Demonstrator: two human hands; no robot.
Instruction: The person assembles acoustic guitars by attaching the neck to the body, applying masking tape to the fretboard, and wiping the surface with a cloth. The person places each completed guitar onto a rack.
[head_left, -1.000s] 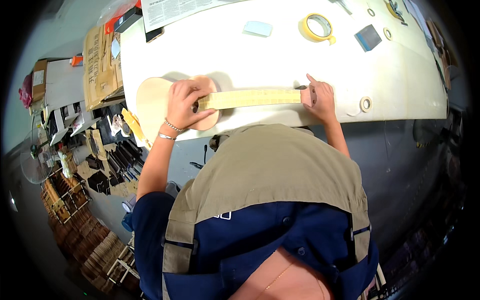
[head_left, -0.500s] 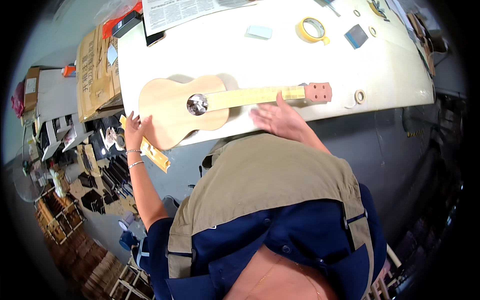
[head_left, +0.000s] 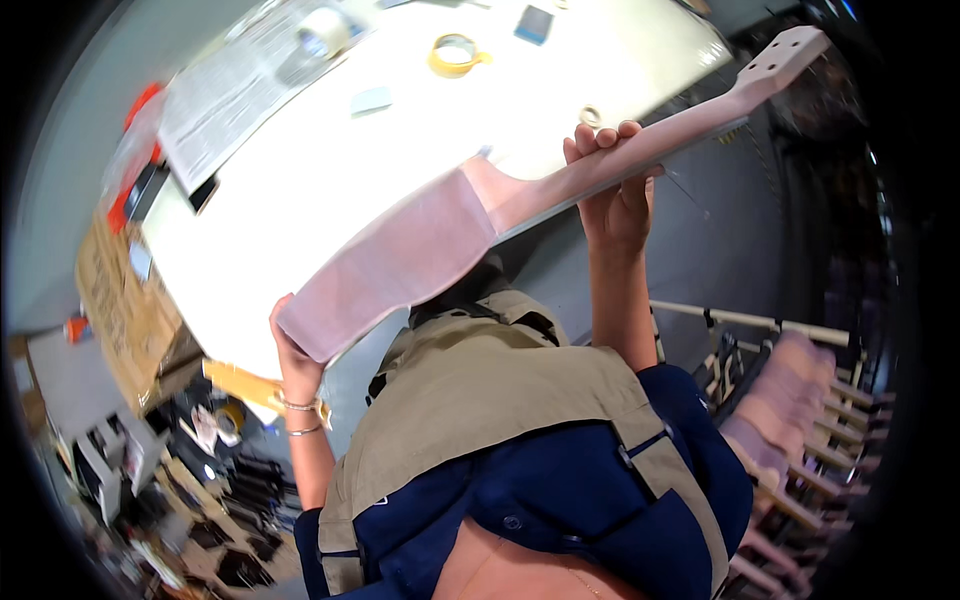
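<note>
Ukulele (head_left: 395, 255) held slantwise, left hand (head_left: 298, 360) grasping the body's end, right hand (head_left: 615, 215) wrapped around the neck (head_left: 660, 135)

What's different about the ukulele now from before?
The ukulele lay front up on the table; now it is lifted and turned, pinkish wood showing, headstock toward the upper right. The left hand has taken its body's end, the right hand its neck. The yellow tape roll and blue-grey block are still on the table.
</note>
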